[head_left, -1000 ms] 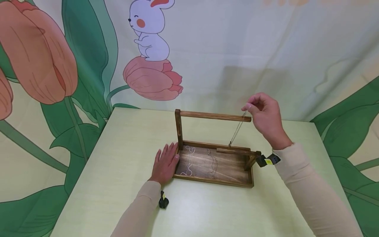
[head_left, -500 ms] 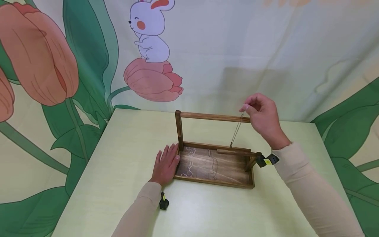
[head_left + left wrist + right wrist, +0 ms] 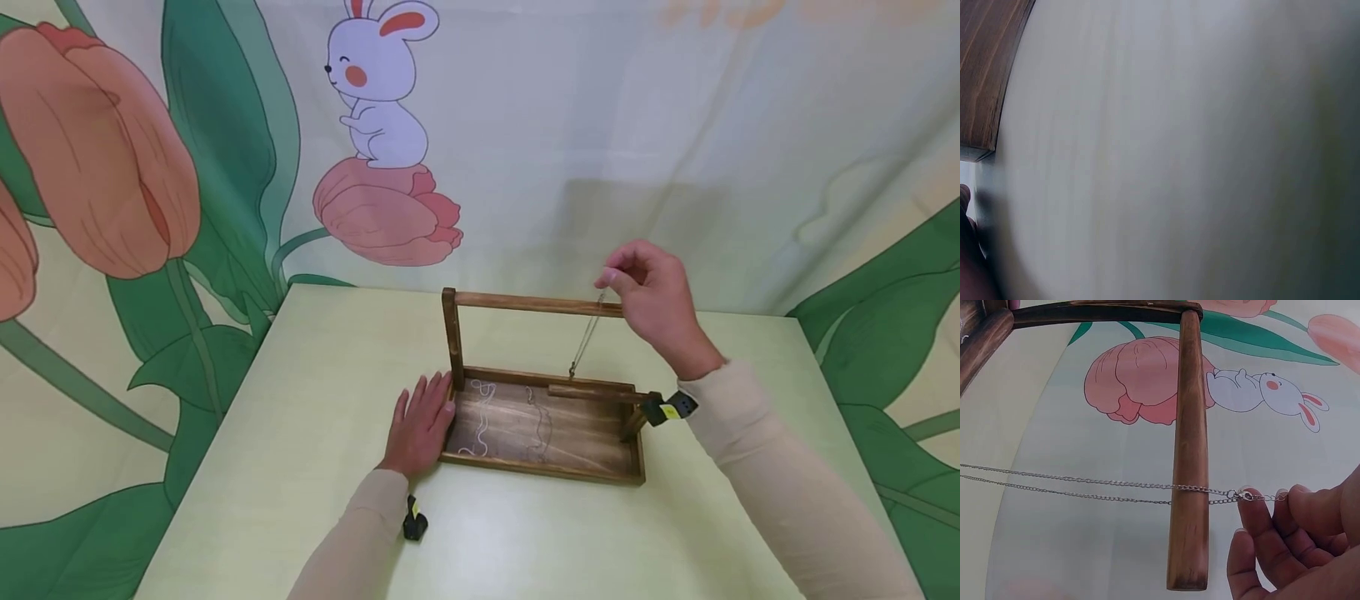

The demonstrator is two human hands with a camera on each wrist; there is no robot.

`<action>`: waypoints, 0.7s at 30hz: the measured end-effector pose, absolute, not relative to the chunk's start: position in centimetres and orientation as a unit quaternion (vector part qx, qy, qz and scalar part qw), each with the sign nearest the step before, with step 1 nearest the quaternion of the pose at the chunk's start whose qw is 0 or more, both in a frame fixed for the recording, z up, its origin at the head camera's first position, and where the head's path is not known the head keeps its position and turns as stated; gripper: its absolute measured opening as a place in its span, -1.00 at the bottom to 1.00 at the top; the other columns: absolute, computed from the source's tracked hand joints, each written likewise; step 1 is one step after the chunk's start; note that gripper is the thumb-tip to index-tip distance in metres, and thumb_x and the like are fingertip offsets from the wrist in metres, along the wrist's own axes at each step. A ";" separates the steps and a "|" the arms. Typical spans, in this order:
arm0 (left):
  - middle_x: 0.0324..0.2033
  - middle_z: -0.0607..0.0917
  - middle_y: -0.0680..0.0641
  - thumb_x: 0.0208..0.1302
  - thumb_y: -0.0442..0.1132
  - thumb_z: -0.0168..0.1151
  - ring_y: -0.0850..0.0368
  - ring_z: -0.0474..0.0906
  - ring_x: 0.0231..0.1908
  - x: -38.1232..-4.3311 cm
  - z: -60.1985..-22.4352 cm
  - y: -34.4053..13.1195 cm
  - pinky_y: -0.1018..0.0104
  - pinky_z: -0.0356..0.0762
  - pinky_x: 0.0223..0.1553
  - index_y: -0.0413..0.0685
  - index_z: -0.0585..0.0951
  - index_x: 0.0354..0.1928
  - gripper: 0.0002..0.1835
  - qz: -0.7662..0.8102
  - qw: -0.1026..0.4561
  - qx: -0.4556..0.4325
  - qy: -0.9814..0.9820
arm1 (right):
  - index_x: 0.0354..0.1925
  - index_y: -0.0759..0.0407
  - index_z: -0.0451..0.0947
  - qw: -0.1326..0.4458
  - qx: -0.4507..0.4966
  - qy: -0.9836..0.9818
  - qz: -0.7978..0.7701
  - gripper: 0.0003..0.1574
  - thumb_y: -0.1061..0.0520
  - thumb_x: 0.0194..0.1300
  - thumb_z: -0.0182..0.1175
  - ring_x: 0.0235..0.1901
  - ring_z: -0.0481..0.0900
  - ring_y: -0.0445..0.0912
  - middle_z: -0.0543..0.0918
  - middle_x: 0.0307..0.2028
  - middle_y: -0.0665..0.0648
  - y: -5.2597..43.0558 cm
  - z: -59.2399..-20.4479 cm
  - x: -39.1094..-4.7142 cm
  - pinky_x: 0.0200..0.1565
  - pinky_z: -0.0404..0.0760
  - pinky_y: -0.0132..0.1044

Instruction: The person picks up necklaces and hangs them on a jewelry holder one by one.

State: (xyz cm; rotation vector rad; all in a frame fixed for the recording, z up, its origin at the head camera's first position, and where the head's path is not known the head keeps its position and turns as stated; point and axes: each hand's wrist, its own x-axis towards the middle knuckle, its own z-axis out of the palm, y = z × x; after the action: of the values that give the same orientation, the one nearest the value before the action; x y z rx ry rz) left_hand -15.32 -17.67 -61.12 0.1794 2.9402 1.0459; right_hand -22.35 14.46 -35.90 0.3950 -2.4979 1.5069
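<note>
My right hand (image 3: 656, 304) pinches the end of a thin silver necklace (image 3: 1085, 481) between thumb and fingers, above the upper bar (image 3: 517, 302) of a brown wooden jewelry stand. In the right wrist view, one strand crosses in front of this bar (image 3: 1190, 456) and the other behind it, meeting at a small clasp (image 3: 1244, 495) by the fingertips. The necklace's lower end hangs near the tray's back edge. My left hand (image 3: 420, 421) lies with straight fingers against the left end of the stand's tray (image 3: 540, 474). The left wrist view shows only a wooden corner (image 3: 985, 81) and the table.
A shorter, lower bar (image 3: 592, 393) juts leftward from the right post (image 3: 633, 423). On the tray floor lie a white beaded strand (image 3: 482, 425) and a fine chain (image 3: 542, 425). Behind the pale table (image 3: 315, 350) hangs a curtain (image 3: 525, 125) printed with tulips and a rabbit.
My right hand has shifted a little left along the upper bar, carrying the necklace with it. The left hand stays against the tray. The head view has tilted slightly up.
</note>
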 end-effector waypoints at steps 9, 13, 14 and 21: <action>0.66 0.14 -0.05 0.68 0.14 -0.30 -0.16 -0.12 0.69 -15.3 -61.3 -17.6 -0.17 -0.34 0.67 0.15 0.08 0.68 -0.35 0.336 0.004 0.059 0.940 | -0.10 0.38 0.56 0.087 0.142 -0.841 0.515 -0.86 0.27 0.54 0.15 -0.21 0.68 -0.24 0.68 -0.19 0.29 13.8 -35.8 -22.6 -0.17 0.57 -0.38; 0.66 0.14 -0.06 0.68 0.16 -0.33 -0.18 -0.11 0.68 -15.4 -61.7 -17.7 -0.21 -0.32 0.66 0.15 0.06 0.68 -0.34 0.331 -0.001 0.061 0.942 | -0.11 0.36 0.56 0.085 0.144 -0.839 0.517 -0.88 0.27 0.54 0.15 -0.16 0.71 -0.05 0.68 -0.19 0.30 13.4 -35.9 -22.6 -0.22 0.55 -0.37; 0.66 0.15 -0.06 0.68 0.15 -0.32 -0.18 -0.11 0.68 -15.4 -61.7 -17.7 -0.21 -0.32 0.66 0.15 0.06 0.68 -0.34 0.333 -0.002 0.061 0.941 | -0.10 0.36 0.56 0.086 0.145 -0.840 0.515 -0.87 0.27 0.54 0.15 -0.15 0.71 -0.01 0.68 -0.20 0.30 13.3 -35.8 -22.6 -0.24 0.54 -0.37; 0.66 0.15 -0.05 0.68 0.14 -0.31 -0.16 -0.12 0.69 -15.4 -61.3 -17.4 -0.17 -0.34 0.67 0.15 0.08 0.68 -0.35 0.336 0.002 0.059 0.940 | -0.11 0.38 0.56 0.083 0.145 -0.839 0.517 -0.86 0.27 0.55 0.14 -0.17 0.69 -0.05 0.69 -0.21 0.32 13.1 -35.5 -22.6 -0.22 0.56 -0.36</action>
State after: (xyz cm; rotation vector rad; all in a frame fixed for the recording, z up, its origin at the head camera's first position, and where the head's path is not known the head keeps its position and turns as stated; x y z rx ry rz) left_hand -15.39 -17.42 -61.29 0.1864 2.9492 1.0538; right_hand -22.55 13.08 -35.51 0.4331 -2.5065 1.5437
